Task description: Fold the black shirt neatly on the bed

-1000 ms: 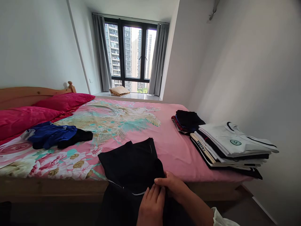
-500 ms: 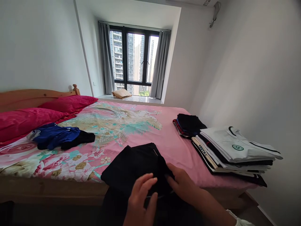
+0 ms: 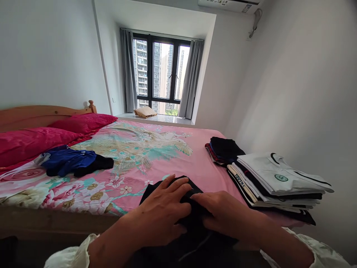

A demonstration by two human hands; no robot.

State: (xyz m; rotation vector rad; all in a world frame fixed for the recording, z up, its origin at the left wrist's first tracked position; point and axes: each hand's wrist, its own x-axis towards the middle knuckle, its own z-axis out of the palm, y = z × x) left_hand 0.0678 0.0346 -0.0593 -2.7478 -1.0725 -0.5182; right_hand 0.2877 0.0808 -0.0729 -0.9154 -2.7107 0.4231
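Observation:
A black garment (image 3: pixel 196 227), partly folded, lies at the near edge of the bed and hangs toward me. My left hand (image 3: pixel 163 210) rests across its left and middle part, fingers stretched out over the cloth. On the garment's right side, my right hand (image 3: pixel 220 212) grips the fabric between thumb and fingers. The two hands are close together, fingertips almost meeting. A thin light line runs over the dark cloth low in view. Much of the garment is hidden under my hands, and its kind cannot be made out.
Folded shirts form a tall stack (image 3: pixel 276 186) on the right; behind it sits a smaller pile of dark clothes (image 3: pixel 225 149). A crumpled blue and black garment (image 3: pixel 72 162) lies left, near red pillows (image 3: pixel 83 123). The flowered bedsheet (image 3: pixel 164 149) spreads beneath. Beyond is a window sill (image 3: pixel 170 119).
My left hand has come up from below and now lies on the black garment. The garment's left part has been drawn in, so less of it spreads leftward. My right hand keeps hold.

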